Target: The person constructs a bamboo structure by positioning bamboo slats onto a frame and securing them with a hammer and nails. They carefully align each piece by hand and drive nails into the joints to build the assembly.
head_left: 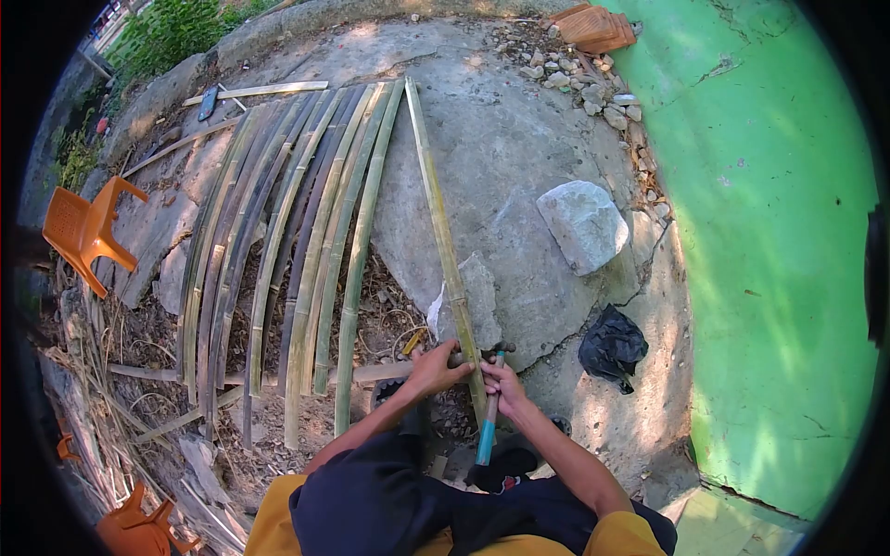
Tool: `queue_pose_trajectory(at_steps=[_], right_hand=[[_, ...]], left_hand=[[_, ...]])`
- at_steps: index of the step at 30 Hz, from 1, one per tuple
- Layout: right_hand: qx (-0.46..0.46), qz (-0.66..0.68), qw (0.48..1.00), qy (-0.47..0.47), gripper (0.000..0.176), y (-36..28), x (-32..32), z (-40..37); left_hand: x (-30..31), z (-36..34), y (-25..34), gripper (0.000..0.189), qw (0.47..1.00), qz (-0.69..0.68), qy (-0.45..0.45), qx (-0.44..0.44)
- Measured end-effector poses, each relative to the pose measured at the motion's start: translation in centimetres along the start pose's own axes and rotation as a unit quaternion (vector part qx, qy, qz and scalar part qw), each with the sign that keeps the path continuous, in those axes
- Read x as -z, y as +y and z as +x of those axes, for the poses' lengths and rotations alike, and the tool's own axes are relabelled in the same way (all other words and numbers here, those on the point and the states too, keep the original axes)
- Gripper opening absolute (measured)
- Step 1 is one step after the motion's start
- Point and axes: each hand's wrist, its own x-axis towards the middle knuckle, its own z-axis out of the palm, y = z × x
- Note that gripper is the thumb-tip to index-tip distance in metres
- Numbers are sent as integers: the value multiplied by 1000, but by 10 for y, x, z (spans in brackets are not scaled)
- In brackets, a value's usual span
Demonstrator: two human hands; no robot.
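A long split bamboo strip (445,250) slants from the top middle down between my hands. My left hand (438,371) is closed at its left edge, near the lower end, with the fingers pressed to the strip. On the other side of the strip, my right hand (506,389) is wrapped round a hammer (487,439) with a teal handle, its head up beside the strip. The fingertips of my right hand are close to the bamboo. A pale stone slab (477,296) lies beneath the strip.
Several bamboo strips (354,278) lie side by side at left across a crosspiece. A white rock (582,227) and a black plastic bag (612,349) are at right, beside a green surface (760,259). An orange chair (91,227) stands far left.
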Motion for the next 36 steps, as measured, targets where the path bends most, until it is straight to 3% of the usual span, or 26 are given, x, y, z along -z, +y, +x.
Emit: queue_pose_trajectory(at_steps=[20, 36], right_hand=[[4, -1, 1000, 4, 26, 1, 1, 1], [5, -12, 1000, 13, 17, 2, 2, 3]], left_hand=[[-6, 3, -8, 64, 1000, 3, 9, 0], [-1, 3, -8, 63, 999, -2, -9, -31]])
